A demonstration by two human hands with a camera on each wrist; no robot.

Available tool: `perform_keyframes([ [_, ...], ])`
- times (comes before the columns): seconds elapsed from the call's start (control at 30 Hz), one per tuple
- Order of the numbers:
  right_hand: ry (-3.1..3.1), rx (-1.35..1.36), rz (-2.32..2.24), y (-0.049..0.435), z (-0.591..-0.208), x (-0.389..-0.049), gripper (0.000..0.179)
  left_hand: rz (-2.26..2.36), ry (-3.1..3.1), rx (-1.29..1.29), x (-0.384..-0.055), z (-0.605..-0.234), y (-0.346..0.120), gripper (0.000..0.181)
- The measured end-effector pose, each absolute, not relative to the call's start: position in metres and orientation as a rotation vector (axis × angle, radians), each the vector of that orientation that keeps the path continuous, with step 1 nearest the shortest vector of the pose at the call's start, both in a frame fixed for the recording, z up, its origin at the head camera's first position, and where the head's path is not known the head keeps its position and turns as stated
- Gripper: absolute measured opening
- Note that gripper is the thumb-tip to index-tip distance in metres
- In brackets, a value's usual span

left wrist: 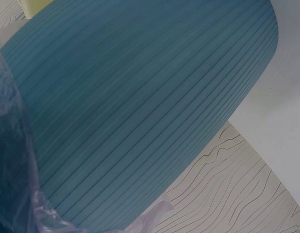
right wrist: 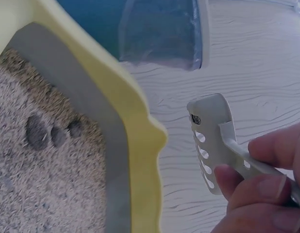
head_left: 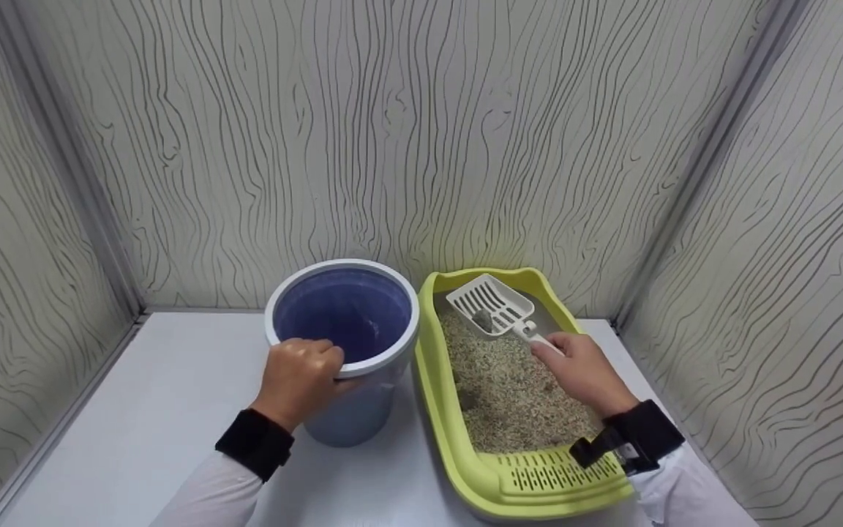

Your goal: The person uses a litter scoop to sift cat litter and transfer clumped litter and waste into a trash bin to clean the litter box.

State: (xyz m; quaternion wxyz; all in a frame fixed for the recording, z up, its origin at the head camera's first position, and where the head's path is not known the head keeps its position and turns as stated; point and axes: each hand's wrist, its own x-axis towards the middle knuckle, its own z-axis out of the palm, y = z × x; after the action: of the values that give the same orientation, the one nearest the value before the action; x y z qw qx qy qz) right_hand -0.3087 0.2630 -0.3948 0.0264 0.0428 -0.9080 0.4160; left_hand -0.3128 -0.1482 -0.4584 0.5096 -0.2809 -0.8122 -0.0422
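My left hand [head_left: 301,380] grips the near-left part of the white rim of a blue trash bin [head_left: 352,421], fingers over the edge. In the left wrist view the bin's ribbed wall [left wrist: 150,107] fills most of the picture, with a clear plastic liner [left wrist: 14,131] along its top; the hand is out of sight there. My right hand [head_left: 586,369] holds a white slotted litter scoop [head_left: 515,311] by its handle, above the far part of a yellow-green litter box [head_left: 432,399]. A grey clump [head_left: 482,319] lies in the scoop, near its left side.
Tan granular litter [head_left: 524,410] covers the box floor, and several dark clumps [right wrist: 37,132] lie on it in the right wrist view. The box has a slotted front step [head_left: 560,476]. Bin and box stand side by side on a white table [head_left: 143,410], with wood-grain-patterned walls [head_left: 392,132] around.
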Motion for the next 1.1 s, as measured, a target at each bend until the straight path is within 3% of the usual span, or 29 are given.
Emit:
perform_keyframes([
  [0.47,-2.656,0.392,1.348,0.204,-0.353,-0.311,0.024,-0.125,-1.944,-0.677,-0.313,-0.457,-0.148,0.067],
  [0.77,-2.657,0.493,1.289,0.157,-0.35,-0.32,0.016,-0.11,-1.958,-0.675,-0.313,-0.457,-0.148,0.067],
  [1.1,-2.496,0.683,0.553,0.131,-0.366,-0.319,0.015,-0.094,-1.953,-0.681,-0.313,-0.457,-0.148,0.065],
])
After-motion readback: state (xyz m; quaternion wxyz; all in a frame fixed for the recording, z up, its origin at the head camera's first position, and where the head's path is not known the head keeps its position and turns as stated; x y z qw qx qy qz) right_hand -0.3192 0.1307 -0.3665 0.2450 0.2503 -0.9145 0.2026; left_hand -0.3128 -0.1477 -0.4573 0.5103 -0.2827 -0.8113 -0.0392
